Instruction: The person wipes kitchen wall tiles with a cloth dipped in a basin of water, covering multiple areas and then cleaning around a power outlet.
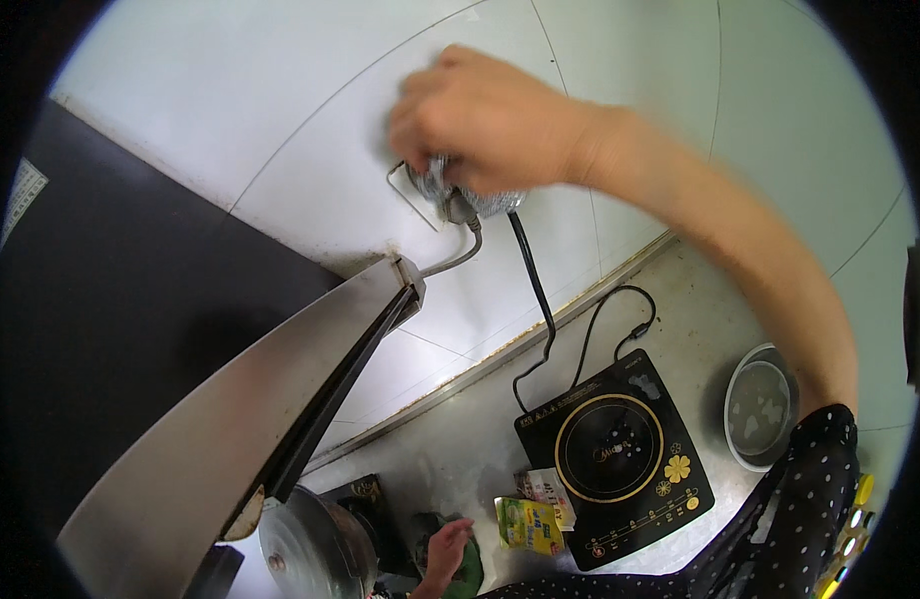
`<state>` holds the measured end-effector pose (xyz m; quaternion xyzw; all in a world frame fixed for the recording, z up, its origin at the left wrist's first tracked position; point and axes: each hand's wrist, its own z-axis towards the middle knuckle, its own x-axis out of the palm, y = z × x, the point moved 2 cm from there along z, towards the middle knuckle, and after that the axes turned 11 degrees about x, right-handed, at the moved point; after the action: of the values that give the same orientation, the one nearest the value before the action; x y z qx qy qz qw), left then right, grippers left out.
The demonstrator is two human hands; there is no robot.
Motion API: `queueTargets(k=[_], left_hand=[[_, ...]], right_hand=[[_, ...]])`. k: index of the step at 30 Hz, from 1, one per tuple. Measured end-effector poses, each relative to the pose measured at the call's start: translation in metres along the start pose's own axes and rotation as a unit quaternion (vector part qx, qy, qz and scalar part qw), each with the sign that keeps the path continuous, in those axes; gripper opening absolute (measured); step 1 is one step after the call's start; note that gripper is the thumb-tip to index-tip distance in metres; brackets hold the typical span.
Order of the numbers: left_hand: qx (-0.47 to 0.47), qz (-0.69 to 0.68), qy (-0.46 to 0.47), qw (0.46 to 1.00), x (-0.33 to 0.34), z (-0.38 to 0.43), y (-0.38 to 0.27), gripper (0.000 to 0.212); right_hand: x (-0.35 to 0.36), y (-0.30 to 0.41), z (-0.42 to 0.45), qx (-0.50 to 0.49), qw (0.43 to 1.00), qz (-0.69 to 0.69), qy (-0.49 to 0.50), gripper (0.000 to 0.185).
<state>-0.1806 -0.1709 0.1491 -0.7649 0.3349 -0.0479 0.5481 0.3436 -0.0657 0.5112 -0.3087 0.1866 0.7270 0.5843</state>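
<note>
My right hand (482,123), slightly blurred, reaches up to a wall socket (413,201). Its curled fingers are on crumpled silver foil (497,202) at the socket, and the hand hides part of it. Just below the foil, a grey plug (460,208) sits at the socket with a grey cord. A black power cord (535,277) hangs from the foil down to an induction cooker (613,457) lying on the counter. Low in the view, my left hand (446,552) is over a green and dark item (469,573); whether it grips anything is unclear.
A slanted metal range hood (228,389) juts across the left. Below it stands a lidded metal pot (310,543). Food packets (531,524) touch the cooker's left edge. A basin of cloudy liquid (759,412) is at right, with yellow-capped bottles (853,524) nearer me.
</note>
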Motion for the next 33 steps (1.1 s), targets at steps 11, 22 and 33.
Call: queueTargets(k=[11, 22, 33], left_hand=[[0.017, 0.0, 0.021, 1.0, 0.009, 0.009, -0.006, 0.027], [0.007, 0.011, 0.02, 1.0, 0.008, 0.001, 0.0, 0.026], [0.023, 0.007, 0.011, 1.0, 0.015, 0.002, -0.016, 0.022]], right_hand=[[-0.029, -0.018, -0.003, 0.165, 0.984, 0.057, 0.045, 0.013], [-0.003, -0.006, -0.01, 0.069, 0.994, -0.088, -0.02, 0.02], [0.004, 0.016, -0.002, 0.053, 0.985, -0.142, 0.085, 0.02]])
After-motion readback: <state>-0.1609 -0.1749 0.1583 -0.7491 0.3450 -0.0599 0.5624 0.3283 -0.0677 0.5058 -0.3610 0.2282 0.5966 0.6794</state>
